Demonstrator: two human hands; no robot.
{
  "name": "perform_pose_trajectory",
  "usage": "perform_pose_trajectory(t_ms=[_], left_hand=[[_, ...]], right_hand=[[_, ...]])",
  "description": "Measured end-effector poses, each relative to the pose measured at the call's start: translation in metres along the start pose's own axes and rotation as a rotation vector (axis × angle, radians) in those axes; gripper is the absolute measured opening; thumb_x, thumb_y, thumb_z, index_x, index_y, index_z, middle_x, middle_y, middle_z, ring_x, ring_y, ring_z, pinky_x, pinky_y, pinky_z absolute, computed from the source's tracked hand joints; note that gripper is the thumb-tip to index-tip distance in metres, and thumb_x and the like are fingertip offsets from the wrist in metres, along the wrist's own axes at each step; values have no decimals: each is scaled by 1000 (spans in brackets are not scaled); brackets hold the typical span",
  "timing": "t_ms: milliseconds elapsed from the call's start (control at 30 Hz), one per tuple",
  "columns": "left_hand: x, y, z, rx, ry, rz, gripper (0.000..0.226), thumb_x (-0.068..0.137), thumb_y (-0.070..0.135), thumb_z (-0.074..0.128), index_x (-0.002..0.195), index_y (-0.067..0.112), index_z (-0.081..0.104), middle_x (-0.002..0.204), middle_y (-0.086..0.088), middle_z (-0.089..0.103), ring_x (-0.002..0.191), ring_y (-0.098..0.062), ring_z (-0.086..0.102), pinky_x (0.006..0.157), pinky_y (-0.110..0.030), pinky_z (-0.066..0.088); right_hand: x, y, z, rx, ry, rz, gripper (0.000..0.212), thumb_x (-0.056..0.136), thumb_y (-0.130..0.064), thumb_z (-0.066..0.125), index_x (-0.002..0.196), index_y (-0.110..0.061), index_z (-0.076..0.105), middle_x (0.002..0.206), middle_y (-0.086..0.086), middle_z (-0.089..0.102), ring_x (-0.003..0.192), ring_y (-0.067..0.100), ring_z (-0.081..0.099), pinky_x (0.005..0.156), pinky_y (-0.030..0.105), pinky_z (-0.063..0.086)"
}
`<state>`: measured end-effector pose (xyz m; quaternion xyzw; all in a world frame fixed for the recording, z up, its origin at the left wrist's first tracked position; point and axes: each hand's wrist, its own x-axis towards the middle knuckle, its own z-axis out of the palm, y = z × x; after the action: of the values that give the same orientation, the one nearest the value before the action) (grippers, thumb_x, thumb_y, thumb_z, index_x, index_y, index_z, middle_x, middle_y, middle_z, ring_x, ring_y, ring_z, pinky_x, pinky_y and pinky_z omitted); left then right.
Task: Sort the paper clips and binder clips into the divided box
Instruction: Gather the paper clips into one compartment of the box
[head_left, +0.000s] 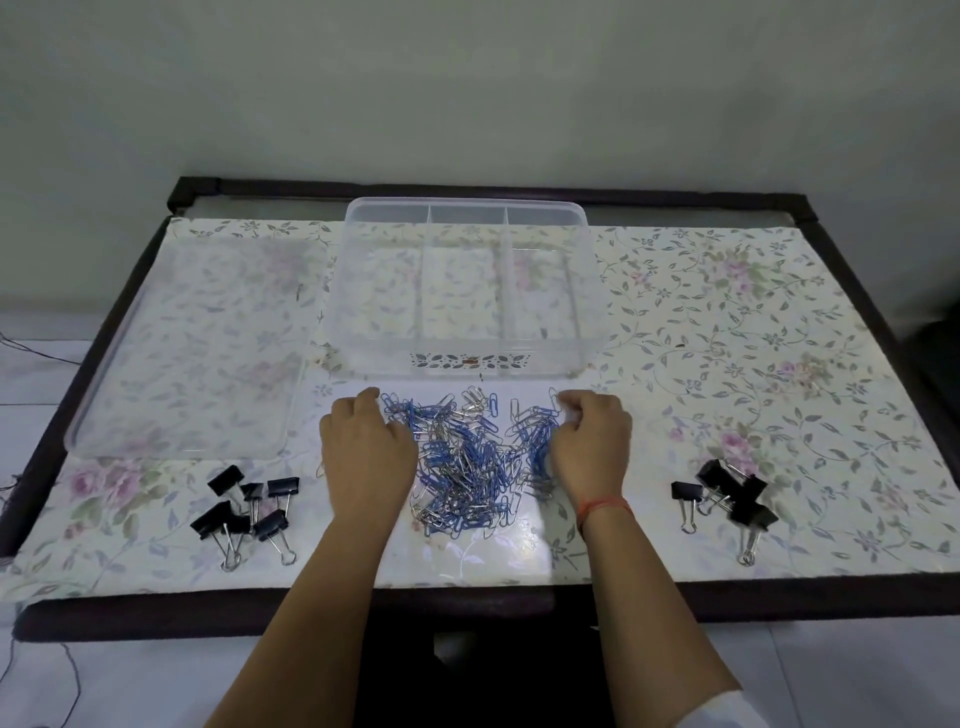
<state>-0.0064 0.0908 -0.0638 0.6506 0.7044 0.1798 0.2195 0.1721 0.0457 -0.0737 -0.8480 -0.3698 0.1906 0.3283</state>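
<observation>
- Across the middle of the desk (857, 332), near the front edge: a loose heap of blue and silver paper clips (470, 465), tangled together on a floral cloth (727, 322).
- At the heap's left side: left hand (366, 457), palm down, fingers (371, 402) curled onto the outermost clips; cannot tell whether any clip was actually pinched.
- At the heap's right side: right hand (595, 447), knuckles up, fingers (569, 410) bent inward and touching the blue clips at the edge; grip likewise not readable, since the fingertips were hidden under the hand.
- Around the right wrist: a thin red string (605, 506).
- Just behind the heap, toward the wall: a clear plastic divided box (584, 291), lid off, split by two partitions into three side-by-side compartments, with the cloth pattern visible through its floor and no clips seen inside.
- On the box's front wall: a small patterned label (470, 360).
- Left of the box, flat on the cloth: a clear plastic lid (187, 348).
- Front left, well apart from the heap: a cluster of black binder clips (244, 512) with silver wire handles, some touching one another.
- Front right, near the desk's corner: a second cluster of black binder clips (727, 499), piled partly on top of each other, handles pointing toward the front edge.
- Along the desk's rim: a dark frame (519, 188) showing beyond the cloth.
- Behind the desk: a plain pale wall (467, 88).
- At the lower right corner: a bit of white sleeve (724, 712).
</observation>
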Motion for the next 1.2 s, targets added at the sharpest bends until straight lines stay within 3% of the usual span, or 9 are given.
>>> perform_pose_trajectory(t_ms=[100,167,267,333,433,600,667,967,1200], left_hand=[[5,9,6,-49,-36,32,36,82,-1,45,116,-1,58,115,-23,56,107,-36,48,93,-37,33],[2,12,8,-87,-38,48,35,81,-3,44,111,3,60,113,-18,58,107,-32,48,90,-33,34],[-1,12,10,-135,8,52,36,80,-5,43,110,4,60,112,-15,60,105,-30,51,87,-32,37],[2,12,13,-147,13,76,40,79,-6,43,115,3,59,114,-15,61,105,-30,52,89,-34,39],[7,13,14,-154,-28,99,44,79,-7,42,118,5,58,116,-12,62,107,-29,53,89,-31,38],[10,12,13,-124,-13,117,48,76,-11,42,120,1,58,124,-18,53,113,-32,48,93,-27,34],[13,13,15,-101,-41,143,49,75,-12,42,120,1,58,124,-18,53,114,-33,47,95,-30,35],[-3,2,7,-55,-163,273,39,71,-12,44,94,6,70,102,-12,65,100,-27,56,82,-22,35],[-15,-2,-20,-173,-88,201,40,76,-11,44,99,10,69,108,-6,68,97,-20,60,82,-25,42]], right_hand=[[-3,-9,7,84,-139,-43,38,73,11,43,87,-9,74,99,11,68,99,27,59,88,34,48],[-1,-8,6,156,-82,1,37,74,11,43,80,-9,74,94,10,71,95,25,61,83,30,48],[5,-6,8,115,28,-15,35,80,9,44,92,-6,73,102,13,67,102,27,58,82,24,40],[6,-12,15,45,-62,-98,35,80,8,45,96,-7,72,103,13,66,104,28,54,85,24,40],[4,-22,26,93,-215,-165,38,75,9,44,82,-12,74,95,9,70,98,26,59,89,35,48],[3,-31,36,37,-184,-249,32,83,4,45,99,-9,70,107,10,63,107,25,50,88,24,38],[1,-36,41,-7,-239,-307,32,83,3,45,99,-9,69,107,10,61,106,26,49,89,28,38],[-20,-37,16,-113,-491,-314,34,78,4,44,89,-11,73,99,11,63,102,26,53,88,33,44],[-20,-32,-9,-177,-307,-330,26,78,0,53,96,-11,69,102,9,61,100,25,53,79,30,44]])
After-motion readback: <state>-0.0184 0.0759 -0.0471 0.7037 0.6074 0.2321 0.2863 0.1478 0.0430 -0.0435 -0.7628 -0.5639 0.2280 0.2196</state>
